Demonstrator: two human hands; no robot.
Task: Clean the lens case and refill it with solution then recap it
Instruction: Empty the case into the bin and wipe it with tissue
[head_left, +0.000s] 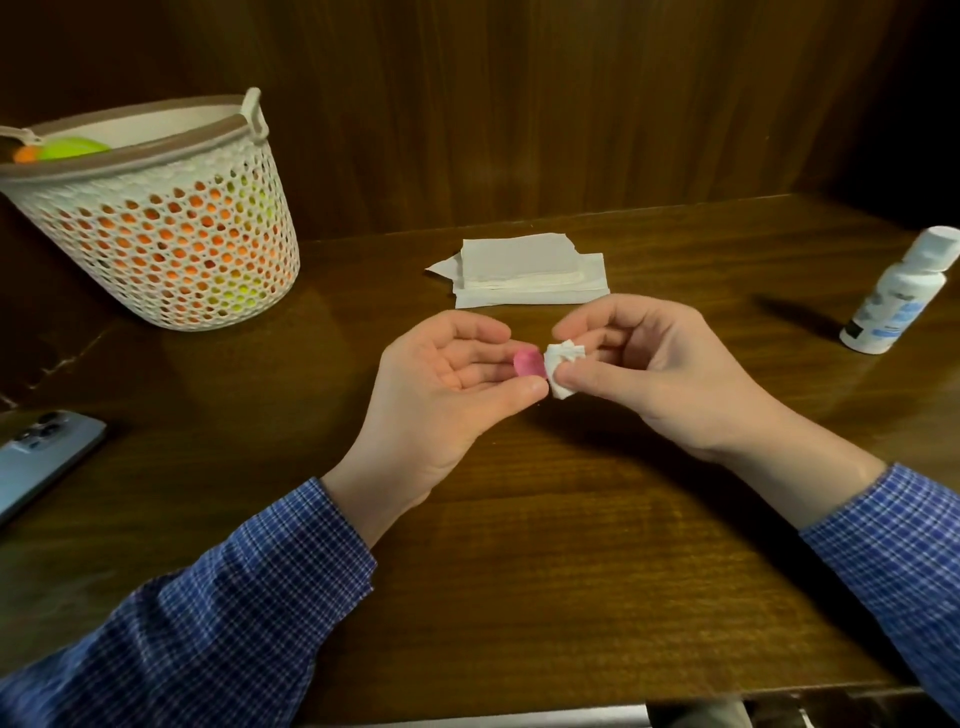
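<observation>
Pink lens-case piece (a cap, I think) sits pinched between my left hand's thumb and fingertips, just in front of the tissue stack; my right hand grips a wadded tissue touching it.

Dim, warm light falls from above and in front, leaving the upper corners nearly black. The glossy dark wooden bench shows soft glare at its right side. The white plastic bottle throws a shadow leftward. Wide-angle distortion bends the edges; focus is slightly soft throughout.
</observation>
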